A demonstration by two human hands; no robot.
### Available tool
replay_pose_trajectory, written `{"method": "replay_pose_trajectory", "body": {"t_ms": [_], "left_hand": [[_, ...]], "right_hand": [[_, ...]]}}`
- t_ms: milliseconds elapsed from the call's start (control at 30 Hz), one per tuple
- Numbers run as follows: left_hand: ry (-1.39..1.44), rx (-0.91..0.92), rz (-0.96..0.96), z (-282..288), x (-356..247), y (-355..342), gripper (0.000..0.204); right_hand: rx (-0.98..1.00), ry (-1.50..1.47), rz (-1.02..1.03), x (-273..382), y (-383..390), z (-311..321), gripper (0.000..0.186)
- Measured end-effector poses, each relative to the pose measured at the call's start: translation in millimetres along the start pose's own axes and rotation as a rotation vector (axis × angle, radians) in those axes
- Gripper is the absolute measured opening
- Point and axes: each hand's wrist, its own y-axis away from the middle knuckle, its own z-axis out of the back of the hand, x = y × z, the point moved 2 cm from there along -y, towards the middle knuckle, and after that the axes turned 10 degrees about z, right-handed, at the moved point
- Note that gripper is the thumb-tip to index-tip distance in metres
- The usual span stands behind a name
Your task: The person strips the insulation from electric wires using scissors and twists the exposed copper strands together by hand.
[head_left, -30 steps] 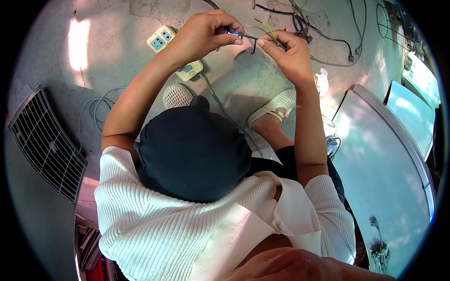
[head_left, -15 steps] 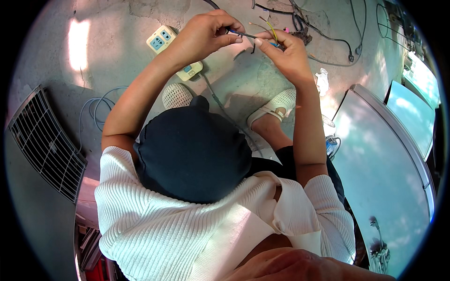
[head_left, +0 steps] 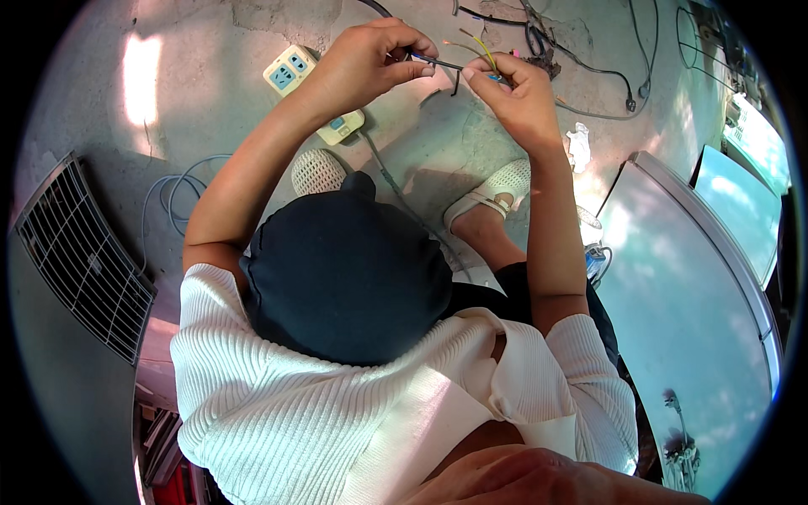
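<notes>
My left hand is closed, thumb and fingers pinching a thin dark wire. The wire stretches across a short gap to my right hand, whose thumb and forefinger also pinch it. A short black end hangs down from the wire between the hands. Above my right fingers stick out a yellow-green wire and a thin brownish wire with a bare-looking tip. Something small and blue shows at the right fingertips; its kind is unclear. A thick black cable comes toward my left hand from the top edge.
A cream power strip with blue sockets lies under my left forearm. Black cables with a plug and crumpled white paper lie on the concrete floor. A wire grille is at left, a large pale panel at right.
My right hand has shifted very slightly, and the loose wires above it lean a little further left. Both hands keep their hold on the wire.
</notes>
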Motion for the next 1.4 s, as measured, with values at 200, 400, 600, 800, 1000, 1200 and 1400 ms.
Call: {"method": "replay_pose_trajectory", "body": {"t_ms": [200, 400, 600, 800, 1000, 1200, 1400], "left_hand": [[0.002, 0.005, -0.003, -1.9, 0.3, -0.3, 0.023], [-0.014, 0.020, 0.006, -1.0, -1.0, -1.1, 0.021], [-0.007, 0.014, -0.025, -1.1, 3.8, -3.8, 0.017], [-0.005, 0.015, -0.002, -1.5, -2.1, -2.7, 0.016], [-0.017, -0.081, 0.071, -3.0, -1.1, -0.1, 0.011], [-0.120, -0.135, 0.078, -1.2, 1.2, -2.6, 0.011], [-0.127, -0.060, 0.177, 4.0, 37.0, -15.3, 0.015]], "right_hand": [[0.001, 0.035, -0.089, 6.8, 0.4, -1.4, 0.017], [0.023, 0.054, -0.096, 6.9, -0.2, 0.2, 0.017], [0.068, -0.017, 0.034, 1.9, -1.7, -1.0, 0.020], [0.053, 0.024, 0.021, -1.8, -3.3, -6.2, 0.021], [0.064, -0.004, -0.032, -13.1, -0.7, -11.7, 0.020], [0.107, 0.002, -0.073, -22.7, -2.8, -14.1, 0.025], [0.319, -0.129, -0.134, -70.6, 1.3, -13.6, 0.036]]}}
